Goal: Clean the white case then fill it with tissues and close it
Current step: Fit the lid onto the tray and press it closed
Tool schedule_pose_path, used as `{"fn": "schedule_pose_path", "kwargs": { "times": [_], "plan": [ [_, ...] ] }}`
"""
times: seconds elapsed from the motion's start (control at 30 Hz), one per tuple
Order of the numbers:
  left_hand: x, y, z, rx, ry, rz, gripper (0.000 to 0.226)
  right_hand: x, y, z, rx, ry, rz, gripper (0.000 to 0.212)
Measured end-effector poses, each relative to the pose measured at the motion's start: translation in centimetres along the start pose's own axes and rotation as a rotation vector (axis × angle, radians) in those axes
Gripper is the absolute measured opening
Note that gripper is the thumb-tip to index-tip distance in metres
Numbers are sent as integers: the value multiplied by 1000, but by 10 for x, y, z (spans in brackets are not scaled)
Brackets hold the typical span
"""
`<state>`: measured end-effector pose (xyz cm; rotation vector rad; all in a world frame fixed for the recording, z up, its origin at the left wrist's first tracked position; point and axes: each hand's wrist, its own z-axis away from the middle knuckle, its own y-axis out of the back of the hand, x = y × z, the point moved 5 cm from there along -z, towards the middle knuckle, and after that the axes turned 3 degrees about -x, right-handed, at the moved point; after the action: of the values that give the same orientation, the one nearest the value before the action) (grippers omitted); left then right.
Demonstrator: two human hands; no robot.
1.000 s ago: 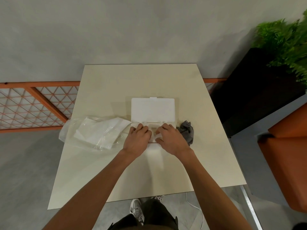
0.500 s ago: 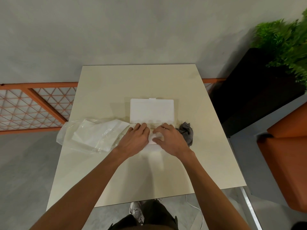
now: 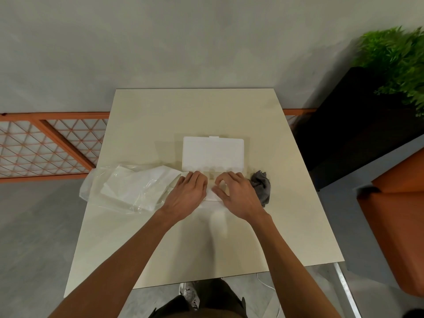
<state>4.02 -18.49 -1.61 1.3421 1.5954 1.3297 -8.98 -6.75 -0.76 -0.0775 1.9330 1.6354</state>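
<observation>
The white case lies open in the middle of the beige table (image 3: 160,115), its flat lid (image 3: 213,153) folded back away from me. Both hands rest on the near half of the case, which they mostly hide. My left hand (image 3: 187,193) lies palm down on its left part. My right hand (image 3: 236,193) presses white tissues (image 3: 212,195) into it, fingers curled and apart. A clear plastic wrapper with white tissues (image 3: 135,187) lies just left of my left hand. A crumpled grey cloth (image 3: 261,183) sits right of my right hand.
An orange lattice railing (image 3: 46,145) runs behind the table on the left. A black planter (image 3: 348,125) with a green plant (image 3: 397,58) stands at the right. An orange seat (image 3: 399,214) is close to the table's right side. My shoe (image 3: 189,294) shows below the near edge.
Both hands have shifted slightly on the near half of the case; the right hand's fingers have lifted and curled over the tissues. The lid, the wrapper and the cloth have stayed where they were.
</observation>
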Motion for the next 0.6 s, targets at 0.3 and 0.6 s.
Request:
{"fn": "schedule_pose_path", "kwargs": {
  "times": [0.3, 0.6],
  "plan": [
    [-5, -1, 8, -63, 75, 317, 13, -4, -5, -1, 35, 20, 118, 7],
    [-3, -7, 18, 2, 35, 340, 8, -4, -14, 18, 122, 86, 139, 12]
  ]
}}
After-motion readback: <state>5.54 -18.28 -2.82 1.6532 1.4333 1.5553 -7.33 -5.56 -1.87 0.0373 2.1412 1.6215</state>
